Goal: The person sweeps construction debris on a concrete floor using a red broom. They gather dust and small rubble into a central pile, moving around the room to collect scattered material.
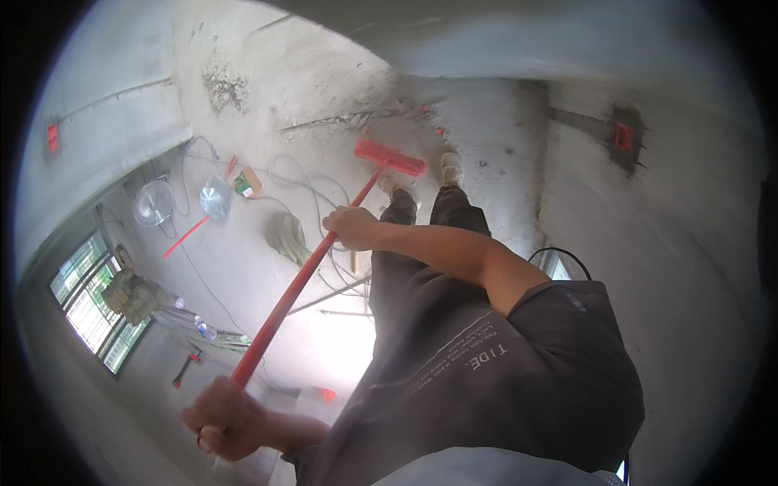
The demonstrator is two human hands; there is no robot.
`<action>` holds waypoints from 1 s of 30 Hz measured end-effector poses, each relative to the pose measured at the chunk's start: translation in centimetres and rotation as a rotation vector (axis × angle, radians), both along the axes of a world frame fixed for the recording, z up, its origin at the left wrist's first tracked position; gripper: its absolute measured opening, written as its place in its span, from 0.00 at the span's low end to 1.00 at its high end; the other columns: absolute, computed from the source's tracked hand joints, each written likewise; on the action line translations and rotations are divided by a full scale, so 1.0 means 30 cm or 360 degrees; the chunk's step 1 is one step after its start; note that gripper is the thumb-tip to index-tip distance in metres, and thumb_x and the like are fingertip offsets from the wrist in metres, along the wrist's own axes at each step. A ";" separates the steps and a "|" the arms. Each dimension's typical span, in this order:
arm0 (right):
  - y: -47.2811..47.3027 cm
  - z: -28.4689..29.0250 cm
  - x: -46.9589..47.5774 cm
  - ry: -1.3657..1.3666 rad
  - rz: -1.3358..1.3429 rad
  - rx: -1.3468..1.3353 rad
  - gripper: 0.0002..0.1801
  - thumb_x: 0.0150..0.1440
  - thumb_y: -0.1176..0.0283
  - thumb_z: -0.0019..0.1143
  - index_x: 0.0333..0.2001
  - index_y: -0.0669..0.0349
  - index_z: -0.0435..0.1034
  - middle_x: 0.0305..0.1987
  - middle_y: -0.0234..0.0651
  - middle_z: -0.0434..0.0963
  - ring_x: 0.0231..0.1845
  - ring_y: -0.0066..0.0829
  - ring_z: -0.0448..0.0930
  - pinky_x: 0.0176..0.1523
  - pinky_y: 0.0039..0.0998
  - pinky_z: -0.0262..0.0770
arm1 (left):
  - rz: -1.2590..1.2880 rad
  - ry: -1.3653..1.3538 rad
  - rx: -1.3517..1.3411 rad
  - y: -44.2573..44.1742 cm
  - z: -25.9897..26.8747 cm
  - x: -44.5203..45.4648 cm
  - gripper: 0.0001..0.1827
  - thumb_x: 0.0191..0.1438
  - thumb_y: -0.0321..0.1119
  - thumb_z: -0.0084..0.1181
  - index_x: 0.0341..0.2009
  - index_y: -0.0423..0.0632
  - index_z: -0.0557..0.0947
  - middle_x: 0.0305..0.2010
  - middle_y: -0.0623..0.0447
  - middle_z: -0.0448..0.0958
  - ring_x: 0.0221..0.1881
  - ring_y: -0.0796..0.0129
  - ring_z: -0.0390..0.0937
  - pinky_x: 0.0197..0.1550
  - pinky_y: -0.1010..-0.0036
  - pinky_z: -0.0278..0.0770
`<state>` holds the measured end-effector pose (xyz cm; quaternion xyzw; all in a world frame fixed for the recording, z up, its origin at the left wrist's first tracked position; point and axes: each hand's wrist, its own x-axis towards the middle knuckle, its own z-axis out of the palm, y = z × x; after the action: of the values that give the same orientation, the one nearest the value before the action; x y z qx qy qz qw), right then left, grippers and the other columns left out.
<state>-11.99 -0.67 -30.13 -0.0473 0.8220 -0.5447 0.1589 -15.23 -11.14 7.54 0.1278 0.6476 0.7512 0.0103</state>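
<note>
A red broom (pixel 389 158) with a wide head and a long red handle slants across the view. Its head is at the dusty concrete floor, just ahead of my shoes. My right hand (pixel 354 228) grips the handle around its middle, with my forearm crossing in front of my body. At the lower left, my left hand (pixel 226 420) is closed around the upper end of the handle and looks slightly blurred. Broken rubble (pixel 226 85) lies on the floor ahead to the left, and loose debris (pixel 364 115) lies beyond the broom head.
Loose cables (pixel 304 176) loop over the floor left of my legs, near a grey-green cloth or sack (pixel 287 236), a small open carton (pixel 248 182) and clear plastic items (pixel 153 203). Bundled material (pixel 130 296) is by the window. A wall with a red electrical box (pixel 623 138) stands right.
</note>
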 end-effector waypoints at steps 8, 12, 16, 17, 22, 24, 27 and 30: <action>-0.099 -0.196 0.066 -0.0152 0.0245 0.0027 0.34 0.48 0.62 0.66 0.58 0.59 0.64 0.55 0.43 0.67 0.61 0.45 0.68 0.57 0.43 0.71 | 0.0091 -0.0187 -0.0081 -0.228 -0.319 0.009 0.17 0.55 0.35 0.49 0.17 0.53 0.60 0.14 0.61 0.54 0.18 0.75 0.53 0.25 0.72 0.51; -0.147 -0.209 0.065 -0.0140 -0.0082 0.0003 0.39 0.46 0.64 0.68 0.60 0.59 0.61 0.59 0.45 0.65 0.62 0.48 0.65 0.59 0.42 0.69 | 0.0083 -0.0196 0.0157 -0.332 -0.234 -0.096 0.20 0.59 0.39 0.46 0.17 0.54 0.59 0.15 0.61 0.52 0.19 0.74 0.48 0.27 0.70 0.49; -0.078 -0.265 0.044 -0.0183 -0.0551 0.0097 0.26 0.47 0.67 0.62 0.52 0.61 0.69 0.54 0.46 0.71 0.57 0.49 0.70 0.60 0.41 0.66 | 0.0183 -0.0321 0.0126 -0.478 -0.230 -0.131 0.19 0.61 0.37 0.41 0.18 0.54 0.59 0.16 0.58 0.54 0.21 0.71 0.51 0.27 0.70 0.49; -0.022 -0.333 0.054 -0.0309 -0.0589 0.0147 0.20 0.48 0.67 0.58 0.46 0.60 0.72 0.50 0.45 0.74 0.55 0.48 0.71 0.60 0.42 0.66 | 0.0136 -0.0376 0.0142 -0.505 -0.267 -0.158 0.18 0.61 0.36 0.41 0.18 0.53 0.60 0.17 0.58 0.55 0.21 0.71 0.51 0.28 0.70 0.49; 0.345 -0.868 0.135 -0.0989 -0.1055 0.0728 0.13 0.53 0.64 0.47 0.34 0.55 0.77 0.38 0.47 0.79 0.42 0.49 0.79 0.47 0.48 0.73 | 0.0290 -0.0343 -0.0134 -0.565 -0.559 -0.212 0.17 0.62 0.38 0.42 0.20 0.50 0.64 0.19 0.55 0.59 0.24 0.68 0.56 0.31 0.69 0.56; 0.449 -1.144 0.115 -0.0882 -0.1025 0.0979 0.14 0.56 0.64 0.45 0.34 0.58 0.77 0.35 0.50 0.79 0.39 0.52 0.80 0.44 0.49 0.75 | 0.0330 -0.0301 -0.0683 -0.577 -0.770 -0.181 0.21 0.63 0.48 0.44 0.22 0.48 0.67 0.23 0.55 0.60 0.28 0.66 0.58 0.34 0.69 0.56; 0.640 -1.621 0.170 -0.0901 -0.0835 0.1156 0.13 0.55 0.65 0.46 0.36 0.58 0.76 0.36 0.49 0.79 0.40 0.52 0.79 0.46 0.47 0.75 | 0.0518 -0.0931 -0.0539 -0.641 -1.232 -0.119 0.22 0.64 0.47 0.42 0.22 0.47 0.66 0.23 0.55 0.61 0.28 0.66 0.58 0.37 0.67 0.59; 0.690 -1.958 0.102 -0.0665 -0.0705 0.1220 0.13 0.55 0.69 0.47 0.42 0.59 0.74 0.40 0.50 0.78 0.42 0.53 0.77 0.47 0.46 0.75 | 0.1519 -0.0989 -0.0515 -0.559 -1.520 -0.088 0.21 0.66 0.43 0.40 0.21 0.49 0.62 0.21 0.56 0.57 0.27 0.65 0.57 0.39 0.63 0.61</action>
<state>-8.93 20.03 -88.86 0.3011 0.9042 -0.2214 0.2068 -17.86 -27.92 -38.05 -0.4068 0.7063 0.5667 -0.1201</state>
